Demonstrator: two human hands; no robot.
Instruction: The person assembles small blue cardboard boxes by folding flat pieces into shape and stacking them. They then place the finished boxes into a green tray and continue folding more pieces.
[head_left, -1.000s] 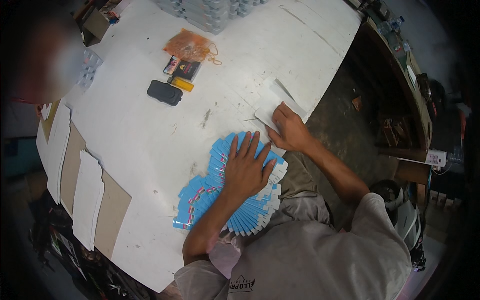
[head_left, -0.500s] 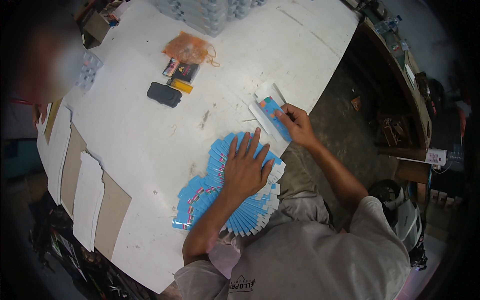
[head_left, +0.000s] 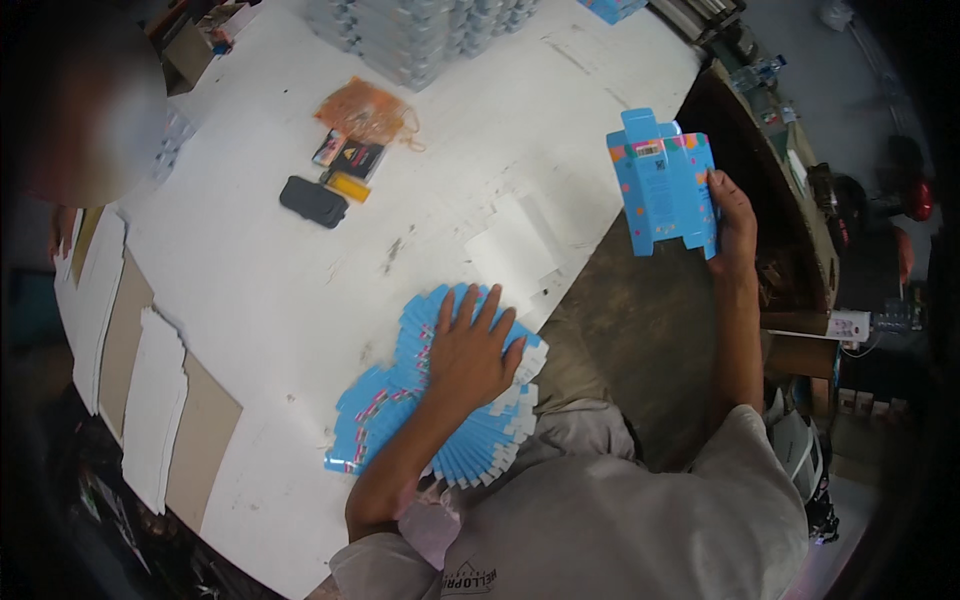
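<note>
Blue cartons, flattened and spread in an overlapping fan (head_left: 465, 452), lie at the near edge of the white table. My left hand (head_left: 468, 352) rests flat on the fan with its fingers spread. Out past the table's right edge, my right hand (head_left: 735, 215) grips the side of one flat blue carton (head_left: 662, 195) printed with coloured dots, its flaps sticking out. A flat carton piece (head_left: 515, 245), white side up, lies on the table just beyond the fan.
On the white table (head_left: 270, 330) lie an orange plastic bag (head_left: 368, 110), a small dark box (head_left: 358, 158), a yellow lighter (head_left: 347, 186) and a black case (head_left: 313, 201). Clear plastic trays (head_left: 410, 45) are stacked at the back. Board sheets (head_left: 158, 410) lie left; another person sits far left.
My right hand has lifted the blue carton off the white piece and carried it right, beyond the table edge, turning its printed face into view. My left hand stays flat on the fan.
</note>
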